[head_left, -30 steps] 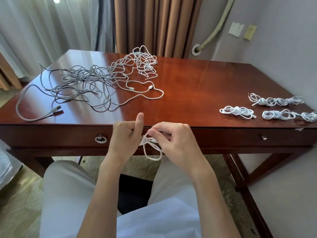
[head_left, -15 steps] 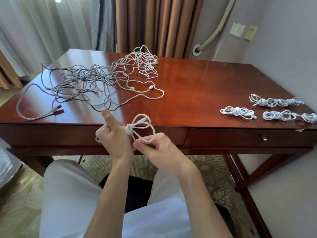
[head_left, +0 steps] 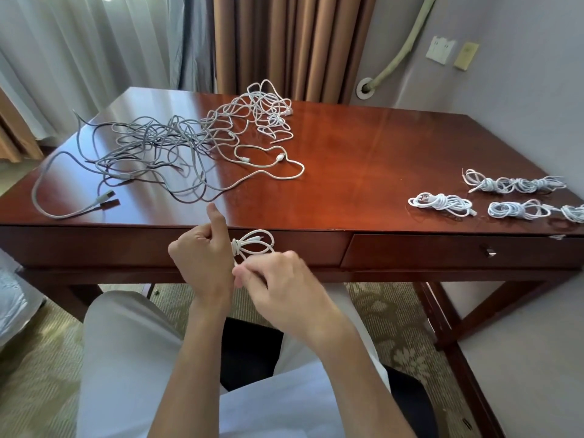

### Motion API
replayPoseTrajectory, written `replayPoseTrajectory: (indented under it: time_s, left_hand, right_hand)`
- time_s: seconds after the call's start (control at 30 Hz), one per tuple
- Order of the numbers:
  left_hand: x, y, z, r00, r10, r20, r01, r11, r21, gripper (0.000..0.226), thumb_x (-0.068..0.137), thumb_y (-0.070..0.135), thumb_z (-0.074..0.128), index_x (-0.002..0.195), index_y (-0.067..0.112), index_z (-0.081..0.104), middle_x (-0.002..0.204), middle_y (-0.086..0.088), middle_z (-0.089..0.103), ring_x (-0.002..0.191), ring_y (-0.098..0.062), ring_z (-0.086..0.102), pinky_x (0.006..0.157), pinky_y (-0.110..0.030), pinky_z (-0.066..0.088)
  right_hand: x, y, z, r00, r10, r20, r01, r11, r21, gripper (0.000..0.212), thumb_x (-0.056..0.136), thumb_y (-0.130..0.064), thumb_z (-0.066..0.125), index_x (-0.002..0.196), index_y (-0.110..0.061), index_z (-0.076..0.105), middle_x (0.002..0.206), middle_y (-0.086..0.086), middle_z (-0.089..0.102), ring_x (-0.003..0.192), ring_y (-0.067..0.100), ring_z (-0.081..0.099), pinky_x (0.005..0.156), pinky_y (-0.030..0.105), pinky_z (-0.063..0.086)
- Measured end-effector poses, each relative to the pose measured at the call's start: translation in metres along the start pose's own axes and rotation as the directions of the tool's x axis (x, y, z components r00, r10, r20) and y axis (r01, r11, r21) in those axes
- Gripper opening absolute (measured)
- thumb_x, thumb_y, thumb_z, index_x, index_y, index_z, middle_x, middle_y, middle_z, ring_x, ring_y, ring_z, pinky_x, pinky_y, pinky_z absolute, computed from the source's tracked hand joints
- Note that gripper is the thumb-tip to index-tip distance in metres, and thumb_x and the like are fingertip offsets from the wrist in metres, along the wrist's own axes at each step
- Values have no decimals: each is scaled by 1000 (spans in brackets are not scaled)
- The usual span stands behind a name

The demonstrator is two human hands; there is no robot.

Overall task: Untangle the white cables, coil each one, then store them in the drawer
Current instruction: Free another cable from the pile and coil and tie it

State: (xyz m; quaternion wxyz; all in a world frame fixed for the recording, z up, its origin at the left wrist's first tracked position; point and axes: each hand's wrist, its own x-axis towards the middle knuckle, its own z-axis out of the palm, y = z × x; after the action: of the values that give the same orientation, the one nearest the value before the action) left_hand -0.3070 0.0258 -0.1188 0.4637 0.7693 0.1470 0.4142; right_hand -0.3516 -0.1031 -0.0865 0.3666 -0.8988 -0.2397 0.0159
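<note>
Left hand [head_left: 202, 257] clenched round coil [head_left: 252, 245], loops fanning right; right hand [head_left: 278, 279] just below, blurred fingers apparently pinching loose tail.

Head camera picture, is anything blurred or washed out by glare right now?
Head view: the right hand is smeared by motion blur, while the left hand and the coiled cable it holds stay fairly sharp; window light puts pale glare streaks on the desk top; wide-angle distortion bows the desk's edges.

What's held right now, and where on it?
A small white cable coil. Left hand grips its wrapped neck; right hand fingers pinch a strand below the loops, though motion blur hides the exact spot.
</note>
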Motion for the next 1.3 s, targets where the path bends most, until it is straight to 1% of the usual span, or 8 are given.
replayPoseTrajectory:
  time_s: [0.1,0.27,0.43,0.6,0.77,0.97,1.17,1.3]
  left_hand:
    - [0,0,0,989,88,119,-83,996,-43,68,103,30,49,42,13,25,34,10,17,36,-18,23,50,-30,21]
    - [-7,17,-1,931,86,355,60,923,-379,80,107,40,36,46,-10,43,35,-7,35,34,-11,32,40,-29,25]
    - [-13,41,1,932,-23,363,202,863,-463,81,104,49,19,47,0,51,36,-9,39,37,-13,35,44,-24,27]
    - [-11,50,3,878,-206,431,421,761,-493,51,104,39,48,70,3,60,51,-11,55,43,-18,48,42,-28,38]
    - [-6,47,-1,670,-105,735,699,422,-577,34,79,29,79,107,13,66,88,-9,73,82,-18,69,81,-32,54]
    - [-9,52,-2,638,-84,766,750,291,-593,28,84,3,65,112,-1,65,98,-13,72,91,-20,70,88,-28,57]
    - [-9,57,-5,674,-65,736,724,256,-640,21,85,2,63,106,3,66,90,-14,72,84,-19,71,81,-24,56]
    - [-10,62,-6,712,-81,697,689,273,-672,16,84,4,64,101,5,64,85,-14,74,81,-21,72,82,-29,57]
  right_hand:
    - [5,1,-12,979,-51,-200,36,996,-78,30,100,-41,59,88,-18,74,70,-3,68,70,22,64,67,39,52]
    - [7,17,-26,929,52,-367,39,971,235,20,93,-36,74,91,-16,79,92,-10,73,91,5,68,80,18,52]
    - [5,19,-25,946,209,-248,11,742,670,25,96,-25,69,94,0,70,85,12,76,79,20,76,74,28,60]
    - [9,12,-17,811,323,-488,83,762,642,22,98,-21,68,85,-3,69,71,7,75,65,16,71,62,29,57]
    - [7,11,-22,675,386,-629,125,780,613,21,98,-23,68,86,-6,68,72,6,74,63,13,69,61,28,57]
    - [6,7,-26,665,501,-553,113,665,738,17,95,-22,72,86,-7,69,71,1,75,66,8,68,64,22,56]
    - [10,7,-33,743,641,-194,85,198,976,7,90,-14,75,87,-8,73,81,4,75,76,11,70,73,19,55]
    - [11,8,-31,732,654,-190,81,194,978,6,89,-15,75,88,-9,76,85,4,78,77,8,70,81,23,49]
